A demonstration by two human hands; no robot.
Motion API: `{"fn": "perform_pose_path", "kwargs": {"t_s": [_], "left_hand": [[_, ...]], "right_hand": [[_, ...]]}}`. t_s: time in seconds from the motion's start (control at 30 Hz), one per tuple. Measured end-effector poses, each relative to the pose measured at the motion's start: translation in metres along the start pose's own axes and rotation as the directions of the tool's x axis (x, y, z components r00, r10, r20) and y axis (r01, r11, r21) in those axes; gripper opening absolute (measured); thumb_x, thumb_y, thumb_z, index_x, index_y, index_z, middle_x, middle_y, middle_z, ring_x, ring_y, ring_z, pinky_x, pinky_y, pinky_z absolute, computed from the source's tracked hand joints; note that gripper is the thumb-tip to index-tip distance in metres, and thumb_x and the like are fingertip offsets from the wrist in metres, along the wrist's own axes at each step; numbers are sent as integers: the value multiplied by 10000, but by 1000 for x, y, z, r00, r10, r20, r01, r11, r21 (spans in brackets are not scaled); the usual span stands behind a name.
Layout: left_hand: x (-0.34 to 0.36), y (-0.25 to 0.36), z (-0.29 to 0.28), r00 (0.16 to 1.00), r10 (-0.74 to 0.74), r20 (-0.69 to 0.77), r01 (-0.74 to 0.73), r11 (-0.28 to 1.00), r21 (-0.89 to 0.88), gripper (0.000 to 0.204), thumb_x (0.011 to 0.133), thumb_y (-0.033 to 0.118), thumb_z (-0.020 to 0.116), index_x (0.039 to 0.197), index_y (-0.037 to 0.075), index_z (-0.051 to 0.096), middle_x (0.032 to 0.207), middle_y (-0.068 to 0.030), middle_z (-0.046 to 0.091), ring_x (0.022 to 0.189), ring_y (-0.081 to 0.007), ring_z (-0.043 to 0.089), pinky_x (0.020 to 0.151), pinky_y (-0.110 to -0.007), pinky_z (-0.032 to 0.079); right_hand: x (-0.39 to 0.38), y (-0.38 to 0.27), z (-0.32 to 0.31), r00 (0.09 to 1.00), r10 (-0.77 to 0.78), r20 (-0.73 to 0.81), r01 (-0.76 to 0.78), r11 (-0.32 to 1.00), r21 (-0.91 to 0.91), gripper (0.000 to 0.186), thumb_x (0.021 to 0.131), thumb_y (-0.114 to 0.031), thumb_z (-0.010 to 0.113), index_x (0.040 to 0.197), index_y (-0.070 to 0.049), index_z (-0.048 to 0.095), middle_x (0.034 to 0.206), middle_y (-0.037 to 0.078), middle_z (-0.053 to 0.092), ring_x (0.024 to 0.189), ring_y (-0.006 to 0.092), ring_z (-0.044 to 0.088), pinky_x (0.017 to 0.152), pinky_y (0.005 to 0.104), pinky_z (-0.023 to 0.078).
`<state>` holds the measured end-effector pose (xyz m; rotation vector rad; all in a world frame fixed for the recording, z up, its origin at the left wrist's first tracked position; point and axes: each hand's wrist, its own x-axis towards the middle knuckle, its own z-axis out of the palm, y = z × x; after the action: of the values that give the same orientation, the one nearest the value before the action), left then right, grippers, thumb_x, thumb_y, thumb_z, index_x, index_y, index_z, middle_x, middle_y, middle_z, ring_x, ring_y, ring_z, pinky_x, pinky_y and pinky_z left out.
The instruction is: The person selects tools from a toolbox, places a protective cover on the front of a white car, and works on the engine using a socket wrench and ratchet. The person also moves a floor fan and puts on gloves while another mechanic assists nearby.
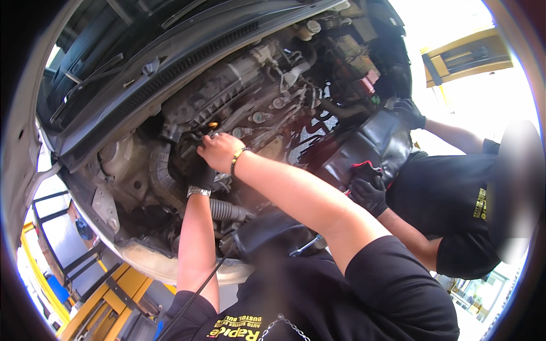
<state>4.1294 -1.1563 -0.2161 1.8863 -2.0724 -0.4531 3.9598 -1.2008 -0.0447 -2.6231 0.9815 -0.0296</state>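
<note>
Both my hands work close together over the left part of a car's engine (227, 79). My left hand (197, 167) wears a black glove, with a metal watch at the wrist. It reaches down among dark engine parts, and its fingers are lost against them. My right hand (222, 152) is bare and wears a beaded bracelet. It lies just above and beside the gloved hand, fingers curled and pressed together at a dark part; whatever they grip is hidden. A small yellow loop handle (213, 124) stands just beyond the right fingertips.
A co-worker's black-gloved hands (368, 192) rest at a black plastic cover (375, 142) on the right. Below my hands run a ribbed grey hose (227, 210) and a black housing (267, 233); a wrench (306, 245) lies beside it. The raised hood (108, 34) stands at upper left.
</note>
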Motion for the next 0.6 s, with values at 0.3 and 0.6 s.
{"fn": "perform_pose_path", "kwargs": {"t_s": [0.3, 0.6], "left_hand": [[8, 51, -29, 997, -56, -43, 57, 998, 9, 455, 952, 401, 646, 1299, 139, 510, 1042, -139, 717, 941, -340, 712, 722, -458, 533], [-3, 35, -9, 995, 6, 101, -24, 985, 172, 510, 1026, 373, 532, 1481, 152, 460, 1493, -128, 499, 1456, -238, 438, 1190, -426, 356]], "right_hand": [[2, -3, -11, 931, 342, 131, -359, 921, 149, 273, 1012, -181, 478, 1136, -20, 660, 982, 155, 753, 944, 330, 750, 776, 432, 599], [-15, -3, -5, 1000, 7, -8, -6, 987, 159, 256, 880, -158, 595, 1107, -148, 712, 1204, 161, 572, 1106, 331, 653, 941, 430, 545]]}}
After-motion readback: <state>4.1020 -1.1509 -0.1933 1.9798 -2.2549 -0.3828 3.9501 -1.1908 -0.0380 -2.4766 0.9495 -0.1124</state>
